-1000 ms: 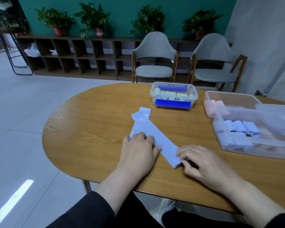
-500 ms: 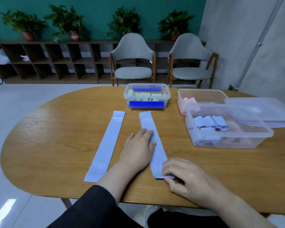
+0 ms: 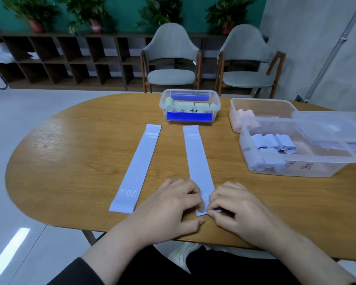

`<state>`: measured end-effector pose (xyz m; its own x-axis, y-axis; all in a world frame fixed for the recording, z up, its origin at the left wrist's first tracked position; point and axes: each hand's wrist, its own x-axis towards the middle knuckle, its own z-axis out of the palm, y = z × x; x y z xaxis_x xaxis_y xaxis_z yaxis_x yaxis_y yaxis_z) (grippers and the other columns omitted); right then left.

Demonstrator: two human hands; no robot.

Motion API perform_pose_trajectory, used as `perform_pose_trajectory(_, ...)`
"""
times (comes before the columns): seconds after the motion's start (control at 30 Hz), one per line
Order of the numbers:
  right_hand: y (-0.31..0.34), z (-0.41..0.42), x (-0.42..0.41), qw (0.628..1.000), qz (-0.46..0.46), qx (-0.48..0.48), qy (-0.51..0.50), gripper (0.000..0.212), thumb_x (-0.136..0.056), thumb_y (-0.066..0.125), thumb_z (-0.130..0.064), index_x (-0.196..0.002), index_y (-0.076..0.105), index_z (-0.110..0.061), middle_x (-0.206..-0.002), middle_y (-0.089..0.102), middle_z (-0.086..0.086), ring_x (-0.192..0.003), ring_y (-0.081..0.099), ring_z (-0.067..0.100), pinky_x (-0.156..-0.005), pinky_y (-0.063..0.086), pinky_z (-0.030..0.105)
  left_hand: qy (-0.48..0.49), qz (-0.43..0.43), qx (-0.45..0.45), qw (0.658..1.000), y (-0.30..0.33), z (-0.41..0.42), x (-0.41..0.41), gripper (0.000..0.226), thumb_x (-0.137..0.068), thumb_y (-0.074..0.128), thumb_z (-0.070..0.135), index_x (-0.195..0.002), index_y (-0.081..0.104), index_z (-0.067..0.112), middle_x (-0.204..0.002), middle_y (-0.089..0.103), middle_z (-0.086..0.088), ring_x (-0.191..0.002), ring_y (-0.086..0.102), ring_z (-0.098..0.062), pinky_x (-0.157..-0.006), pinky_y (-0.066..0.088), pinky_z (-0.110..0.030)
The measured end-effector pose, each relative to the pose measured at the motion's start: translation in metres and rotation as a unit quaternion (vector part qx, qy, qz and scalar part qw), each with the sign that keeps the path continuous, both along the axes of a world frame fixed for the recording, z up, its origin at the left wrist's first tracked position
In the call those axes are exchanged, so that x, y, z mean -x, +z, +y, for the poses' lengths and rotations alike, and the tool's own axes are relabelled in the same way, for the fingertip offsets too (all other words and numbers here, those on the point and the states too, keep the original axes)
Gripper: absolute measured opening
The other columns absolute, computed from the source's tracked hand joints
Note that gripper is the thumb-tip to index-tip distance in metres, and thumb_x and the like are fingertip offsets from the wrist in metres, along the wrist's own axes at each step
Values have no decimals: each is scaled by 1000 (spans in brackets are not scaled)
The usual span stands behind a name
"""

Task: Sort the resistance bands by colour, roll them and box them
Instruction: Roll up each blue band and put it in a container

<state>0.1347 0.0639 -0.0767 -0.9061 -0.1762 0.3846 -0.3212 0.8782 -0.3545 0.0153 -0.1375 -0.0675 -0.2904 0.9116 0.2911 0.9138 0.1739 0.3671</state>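
Oval wooden counter [image 3: 74, 161], two grey chairs [image 3: 171, 58] and a low shelf [image 3: 60, 58] behind it along the green wall. Two lilac bands lie flat, long axes running away from the person: the left band [image 3: 137, 167] untouched, the right band [image 3: 197, 161] with its near end pinched by both hands, left hand [image 3: 171, 208] and right hand [image 3: 240, 210], fingers curled. Clear boxes [image 3: 296, 161] sit beyond.

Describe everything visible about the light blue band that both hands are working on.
The light blue band is a long flat strip of smooth, stretchy-looking material with a small white label near its far end. It lies straight on the wooden table, right of a matching band and apart from it. At its near end the left hand and right hand pinch the edge, which is slightly lifted.
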Motion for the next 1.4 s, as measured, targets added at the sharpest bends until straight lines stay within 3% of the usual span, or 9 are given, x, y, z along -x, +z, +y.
perform_pose_trajectory(0.13,2,3,5,1000,-16,13,-7,6,-93,63,-33,-88,65,-30,-84,58,-18,-86,52,3,-82,43,29,7,10,-14,1000,-1,4,-2,7,-92,62,34,-86,62,30,-99,54,15,-97,45,-4,-95,31,-20)
perform_pose_trajectory(0.33,-3,1,5,1000,-12,-20,-12,12,-97,57,-33,-90,66,-30,-89,54,-18,-87,47,2,-83,37,22,26,-16,-20,999,-1,5,0,6,-92,61,36,-91,59,31,-95,53,18,-96,43,2,-95,30,-17)
perform_pose_trajectory(0.53,-3,3,1,999,9,-31,-11,13,-95,62,-35,-94,74,-31,-94,52,-18,-90,48,3,-83,41,26,30,-3,-23,999,-4,6,0,10,-93,57,34,-90,62,26,-94,54,14,-96,47,-5,-93,28,-16)
perform_pose_trajectory(0.67,-2,4,3,999,9,-34,-12,15,-96,60,-36,-95,75,-31,-93,51,-17,-88,46,5,-81,41,27,36,25,-32,999,-6,4,0,13,-87,68,38,-92,64,27,-97,54,15,-99,51,-5,-92,29,-18)
perform_pose_trajectory(0.87,4,6,7,999,-33,-19,-5,14,-99,54,-35,-90,63,-29,-87,56,-17,-85,48,4,-80,43,33,44,33,-21,998,-3,4,-1,10,-92,62,33,-85,58,27,-91,50,14,-93,49,-8,-90,23,-13)
perform_pose_trajectory(1.03,3,7,8,999,-28,-13,-12,17,-101,53,-32,-93,68,-27,-92,51,-16,-90,45,1,-82,39,20,64,38,-12,997,-3,5,-2,12,-96,56,34,-86,55,27,-92,47,15,-92,47,-8,-87,25,-16)
perform_pose_trajectory(1.17,4,7,8,1000,-13,-21,-19,22,-99,55,-37,-93,72,-24,-93,49,-14,-89,48,6,-76,44,23,75,21,-17,997,-6,6,2,10,-97,52,35,-92,58,29,-94,49,15,-93,50,-8,-89,25,-12)
perform_pose_trajectory(1.3,3,8,12,1000,-8,-19,-23,27,-100,52,-40,-91,72,-23,-92,48,-14,-89,47,7,-74,46,27,82,39,-24,996,-9,7,3,20,-94,59,47,-93,63,28,-95,51,14,-91,51,-9,-84,36,-26)
perform_pose_trajectory(1.4,3,10,14,1000,-19,13,-18,24,-101,52,-41,-95,68,-25,-93,53,-16,-90,51,7,-78,46,28,88,32,-32,995,-11,7,4,18,-93,59,45,-93,64,27,-95,52,14,-91,52,-10,-83,43,-34)
